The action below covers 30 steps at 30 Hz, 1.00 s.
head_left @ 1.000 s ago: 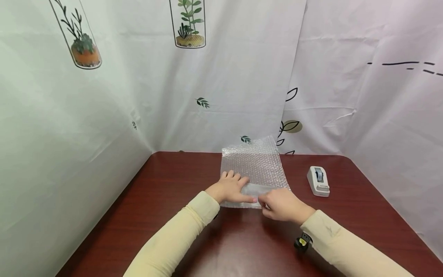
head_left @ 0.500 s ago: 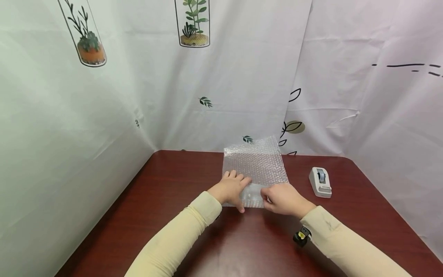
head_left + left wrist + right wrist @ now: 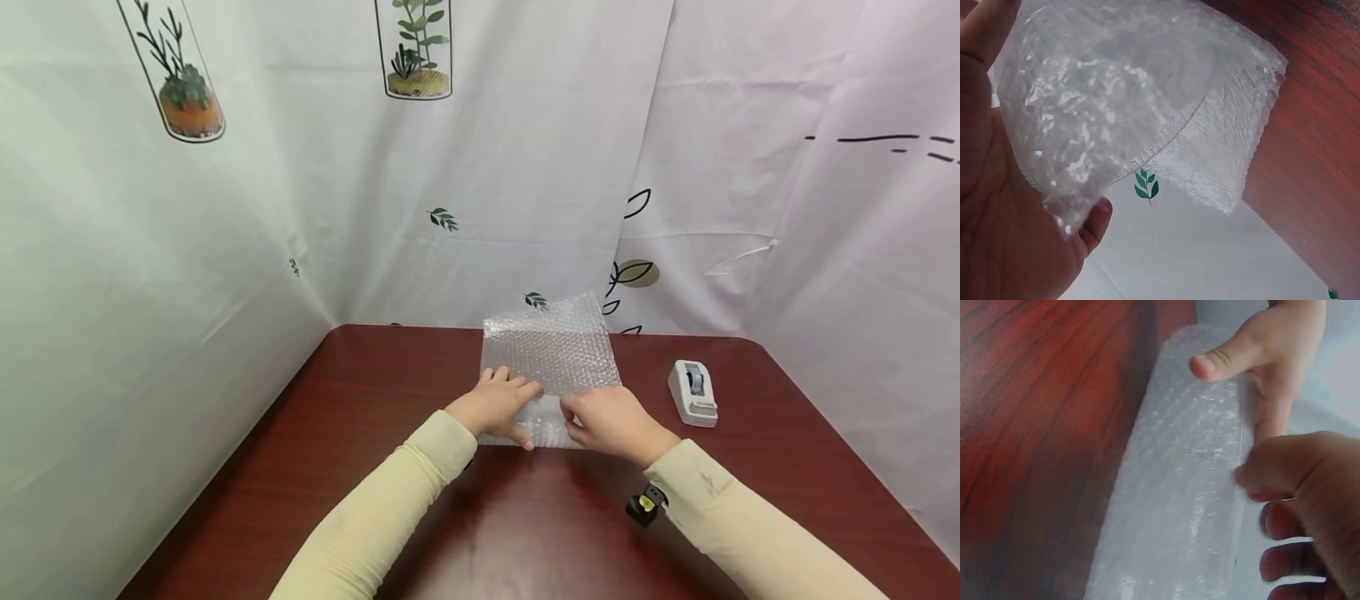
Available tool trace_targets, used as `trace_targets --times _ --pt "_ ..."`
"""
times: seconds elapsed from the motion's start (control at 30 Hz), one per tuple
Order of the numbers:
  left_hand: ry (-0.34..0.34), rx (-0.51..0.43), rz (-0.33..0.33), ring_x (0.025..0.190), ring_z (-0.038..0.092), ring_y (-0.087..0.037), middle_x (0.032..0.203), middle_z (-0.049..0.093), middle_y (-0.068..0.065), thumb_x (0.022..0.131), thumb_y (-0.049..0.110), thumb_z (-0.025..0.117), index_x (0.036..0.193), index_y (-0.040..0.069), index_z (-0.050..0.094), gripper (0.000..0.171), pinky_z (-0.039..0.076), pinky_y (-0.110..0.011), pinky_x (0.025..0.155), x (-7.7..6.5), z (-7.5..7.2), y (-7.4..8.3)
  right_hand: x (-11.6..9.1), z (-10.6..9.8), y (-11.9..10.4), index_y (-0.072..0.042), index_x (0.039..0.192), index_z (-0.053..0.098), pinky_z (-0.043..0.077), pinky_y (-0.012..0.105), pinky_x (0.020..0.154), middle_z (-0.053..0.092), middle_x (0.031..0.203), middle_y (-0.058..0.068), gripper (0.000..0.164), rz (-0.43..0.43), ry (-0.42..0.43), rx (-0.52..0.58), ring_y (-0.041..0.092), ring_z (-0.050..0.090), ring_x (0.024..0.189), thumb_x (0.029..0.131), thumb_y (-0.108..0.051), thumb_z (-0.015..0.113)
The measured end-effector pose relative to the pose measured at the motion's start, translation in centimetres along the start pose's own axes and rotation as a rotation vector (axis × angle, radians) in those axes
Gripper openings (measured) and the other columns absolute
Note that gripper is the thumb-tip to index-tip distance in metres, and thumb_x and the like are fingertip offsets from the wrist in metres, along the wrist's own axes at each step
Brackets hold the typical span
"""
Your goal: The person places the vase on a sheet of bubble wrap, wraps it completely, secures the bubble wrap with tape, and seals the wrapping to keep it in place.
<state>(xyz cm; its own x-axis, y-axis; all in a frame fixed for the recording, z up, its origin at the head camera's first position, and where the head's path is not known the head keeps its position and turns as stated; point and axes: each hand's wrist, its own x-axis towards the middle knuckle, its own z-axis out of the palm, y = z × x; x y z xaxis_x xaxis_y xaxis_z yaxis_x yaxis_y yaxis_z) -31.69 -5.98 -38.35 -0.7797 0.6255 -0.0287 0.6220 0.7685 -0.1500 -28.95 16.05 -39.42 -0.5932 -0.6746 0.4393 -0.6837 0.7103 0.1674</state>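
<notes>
A sheet of clear bubble wrap (image 3: pixel 551 350) lies near the middle of the table, its near part folded into a flat flap (image 3: pixel 1172 469). Its far end rises against the backdrop. My left hand (image 3: pixel 495 408) rests on the flap's left part, fingers spread and thumb toward the near edge. In the left wrist view the wrap bulges beside the palm of that hand (image 3: pixel 1016 206). Toward the flap's right end, my right hand (image 3: pixel 611 423) has curled fingers. In the right wrist view its thumb and index finger (image 3: pixel 1272 469) pinch at the flap's long edge, slightly blurred.
A white tape dispenser (image 3: pixel 693 393) with a roll in it stands at the right of the dark red wooden table (image 3: pixel 375 392). White printed cloth (image 3: pixel 495 167) closes off the back and both sides. A small black wrist camera (image 3: pixel 647 505) hangs at the right cuff.
My left thumb has drawn back from beside the right fingers to the flap's near edge. The right hand has shifted slightly away from me along the flap. The dispenser has stayed put.
</notes>
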Motion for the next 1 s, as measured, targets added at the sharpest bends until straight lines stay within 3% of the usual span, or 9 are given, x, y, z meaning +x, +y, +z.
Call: trace_targets --times 0.13,0.23,0.37,0.5,0.67,0.83,1.0 --pt "-0.014 -0.031 0.012 0.114 0.046 -0.025 0.136 0.059 0.003 0.073 0.065 0.077 0.143 0.026 0.048 0.086 0.038 -0.039 0.098 0.3 -0.4 -0.1 -0.2 0.0 -0.7 -0.017 0.095 0.067 0.055 0.038 0.063 0.063 0.087 -0.002 0.018 0.025 0.022 0.006 0.020 0.065 0.074 0.081 -0.025 0.077" --pt "-0.041 -0.068 0.005 0.113 0.046 -0.024 0.141 0.057 0.002 0.076 0.063 0.076 0.146 0.025 0.048 0.084 0.042 -0.038 0.101 0.5 -0.6 -0.2 -0.5 0.2 -1.5 -0.010 0.110 0.070 0.056 0.045 0.081 0.066 0.105 0.006 0.036 0.038 0.034 0.001 0.027 0.067 0.093 0.081 -0.030 0.079" --pt "-0.089 -0.139 -0.022 0.116 0.044 -0.023 0.149 0.052 0.002 0.080 0.059 0.076 0.149 0.025 0.046 0.083 0.044 -0.035 0.101 0.7 -0.8 -0.4 -0.8 0.6 -2.5 -0.001 0.126 0.063 0.052 0.051 0.091 0.065 0.117 0.015 0.063 0.074 0.020 -0.011 0.034 0.065 0.106 0.077 -0.036 0.083" --pt "-0.129 -0.195 -0.033 0.133 0.043 -0.024 0.155 0.046 -0.001 0.083 0.056 0.075 0.152 0.019 0.043 0.085 0.035 -0.039 0.112 1.0 -0.8 -0.7 -0.9 1.6 -3.2 0.004 0.135 0.055 0.048 0.055 0.096 0.061 0.126 0.022 0.082 0.084 -0.017 -0.051 0.039 0.060 0.116 0.072 -0.037 0.087" --pt "-0.166 -0.244 -0.030 0.144 0.040 -0.020 0.157 0.044 -0.004 0.085 0.054 0.075 0.153 0.015 0.042 0.086 0.024 -0.042 0.118 1.1 -0.9 -1.2 -1.0 3.3 -3.4 0.005 0.141 0.049 0.048 0.057 0.092 0.059 0.128 0.025 0.089 0.063 0.016 -0.144 0.041 0.058 0.117 0.065 -0.024 0.087" --pt "-0.190 -0.269 -0.032 0.140 0.040 -0.026 0.157 0.043 -0.003 0.084 0.055 0.075 0.153 0.017 0.042 0.086 0.027 -0.042 0.116 1.1 -1.1 -1.4 -1.1 4.3 -3.1 0.003 0.144 0.047 0.048 0.056 0.091 0.058 0.122 0.026 0.083 0.065 0.058 -0.175 0.042 0.059 0.110 0.068 -0.011 0.076" --pt "-0.221 -0.318 -0.063 0.137 0.037 -0.032 0.157 0.044 0.002 0.083 0.053 0.078 0.153 0.022 0.042 0.085 0.034 -0.042 0.113 0.9 -1.4 -1.4 -1.1 4.5 -2.7 0.002 0.142 0.048 0.051 0.053 0.089 0.058 0.111 0.026 0.080 0.052 0.080 -0.151 0.042 0.061 0.097 0.067 -0.007 0.073"
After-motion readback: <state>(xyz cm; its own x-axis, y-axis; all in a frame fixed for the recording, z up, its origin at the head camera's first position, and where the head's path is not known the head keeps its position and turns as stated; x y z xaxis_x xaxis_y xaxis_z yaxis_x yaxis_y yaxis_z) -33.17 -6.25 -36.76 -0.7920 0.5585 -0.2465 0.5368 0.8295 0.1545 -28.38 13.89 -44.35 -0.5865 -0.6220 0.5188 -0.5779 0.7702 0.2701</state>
